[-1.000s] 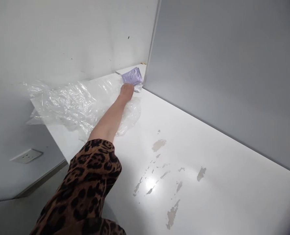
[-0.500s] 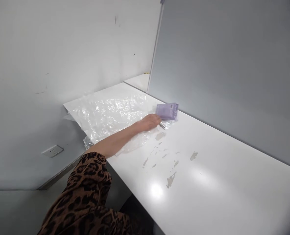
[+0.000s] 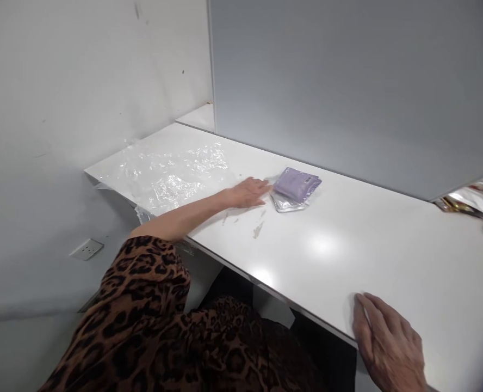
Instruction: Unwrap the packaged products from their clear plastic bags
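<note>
My left hand (image 3: 248, 193) lies low over the white table with its fingers spread and nothing gripped. Its fingertips reach the left side of a small stack of flat plastic-wrapped packets; whether they touch it I cannot tell. On top is a purple packet (image 3: 296, 185), with a clear, silvery packet (image 3: 288, 205) sticking out beneath. Left of that hand lies a crumpled sheet of clear plastic film (image 3: 176, 182). My right hand (image 3: 390, 343) rests at the table's front edge, at lower right, fingers together and curled under, hiding whatever may be inside.
The white table (image 3: 335, 277) runs along a grey partition (image 3: 327, 92), with a white wall at left. Shiny foil-like packaging (image 3: 480, 198) lies at the far right. Some film hangs over the table's left edge. A wall socket (image 3: 87, 249) sits low at left.
The view has swung right, bringing my right hand and the shiny packaging into sight. My left hand's fingers have spread beside the packets, which now lie turned on the table.
</note>
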The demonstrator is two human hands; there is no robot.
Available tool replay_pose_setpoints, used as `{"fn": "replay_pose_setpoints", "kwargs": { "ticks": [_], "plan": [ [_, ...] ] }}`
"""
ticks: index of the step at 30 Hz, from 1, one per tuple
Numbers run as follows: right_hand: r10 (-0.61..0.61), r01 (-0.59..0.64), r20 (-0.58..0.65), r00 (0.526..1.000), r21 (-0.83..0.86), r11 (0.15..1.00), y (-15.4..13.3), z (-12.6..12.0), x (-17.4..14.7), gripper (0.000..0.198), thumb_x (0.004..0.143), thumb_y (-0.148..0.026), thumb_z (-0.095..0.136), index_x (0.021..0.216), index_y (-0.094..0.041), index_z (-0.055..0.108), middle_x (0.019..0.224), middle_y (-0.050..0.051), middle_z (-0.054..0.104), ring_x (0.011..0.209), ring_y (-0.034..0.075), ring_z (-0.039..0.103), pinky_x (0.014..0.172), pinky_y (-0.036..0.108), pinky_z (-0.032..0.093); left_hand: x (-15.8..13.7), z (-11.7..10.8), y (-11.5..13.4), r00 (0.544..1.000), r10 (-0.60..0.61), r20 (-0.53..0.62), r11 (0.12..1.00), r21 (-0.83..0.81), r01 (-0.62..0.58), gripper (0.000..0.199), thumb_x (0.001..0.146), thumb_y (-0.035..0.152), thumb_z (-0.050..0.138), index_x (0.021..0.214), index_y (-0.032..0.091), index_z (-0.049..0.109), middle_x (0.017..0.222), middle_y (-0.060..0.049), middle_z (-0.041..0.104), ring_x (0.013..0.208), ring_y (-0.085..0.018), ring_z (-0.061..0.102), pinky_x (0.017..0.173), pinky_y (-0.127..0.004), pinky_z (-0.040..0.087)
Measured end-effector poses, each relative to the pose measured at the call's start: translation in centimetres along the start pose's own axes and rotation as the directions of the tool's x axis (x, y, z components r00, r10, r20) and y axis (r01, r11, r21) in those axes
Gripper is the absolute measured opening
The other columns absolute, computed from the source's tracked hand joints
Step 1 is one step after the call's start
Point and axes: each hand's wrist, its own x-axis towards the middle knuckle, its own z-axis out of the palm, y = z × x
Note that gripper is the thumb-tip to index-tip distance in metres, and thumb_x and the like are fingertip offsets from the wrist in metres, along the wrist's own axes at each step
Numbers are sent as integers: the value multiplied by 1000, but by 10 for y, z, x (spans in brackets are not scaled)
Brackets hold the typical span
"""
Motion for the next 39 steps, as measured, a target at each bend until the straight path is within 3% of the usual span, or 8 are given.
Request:
{"fn": "replay_pose_setpoints", "kwargs": {
  "ticks": [4,8,14,20,25,32,36,39],
  "plan": [
    [32,-33,-21,999,-44,999,-9,1,8,31,104,-27,48,132,-19,58,129,16,68,110,35,65,86,46,48,-65,-23,-26,953,-261,153,936,280,212,77,98,60,48,165,24,32,174,-18,24,158,-43,27,126,-67,15],
    [43,-45,-37,998,-40,998,-13,0,10,30,105,-29,45,127,-18,61,127,15,69,111,35,64,87,46,46,-105,-39,-69,877,-450,169,866,323,382,71,105,56,23,168,22,23,174,-16,25,160,-33,27,127,-51,23],
    [19,-21,-65,998,-32,999,-11,1,11,29,105,-27,45,127,-15,61,126,15,69,113,33,63,89,44,45,-78,-45,-87,763,-621,-178,666,393,634,62,105,37,28,162,13,34,165,-23,40,153,-37,37,126,-60,18],
    [-10,6,-77,997,-55,998,-11,0,13,29,106,-25,45,124,-13,63,124,15,69,112,32,62,89,42,44,3,-14,21,994,-91,-57,972,213,101,77,100,51,48,166,18,26,175,-16,20,163,-30,18,132,-50,12],
    [-12,8,-87,996,-44,999,-13,-3,15,26,105,-22,47,122,-13,64,122,14,70,112,30,62,92,41,43,62,10,80,998,-69,-11,993,90,70,95,90,56,62,168,28,16,177,-14,17,162,-38,17,126,-65,19],
    [42,-42,-68,997,4,999,-14,1,12,27,106,-23,45,123,-15,64,123,13,70,112,28,62,93,41,44,90,16,81,960,-184,-212,980,-112,163,55,101,27,45,156,27,47,157,-12,53,143,-33,50,118,-54,38],
    [166,-162,16,986,328,931,-5,1,15,33,106,-37,43,118,-20,69,122,13,72,112,31,64,93,46,46,87,5,83,823,-367,-434,775,-632,13,44,105,44,48,140,22,61,124,-10,73,119,-26,66,108,-40,47],
    [377,-396,179,909,657,641,4,-3,42,40,99,-56,53,110,-23,72,116,11,73,108,31,66,91,47,50,80,0,104,820,-433,-374,365,-905,-219,43,99,55,59,120,19,68,104,-7,75,105,-23,69,99,-35,53]
  ]
}}
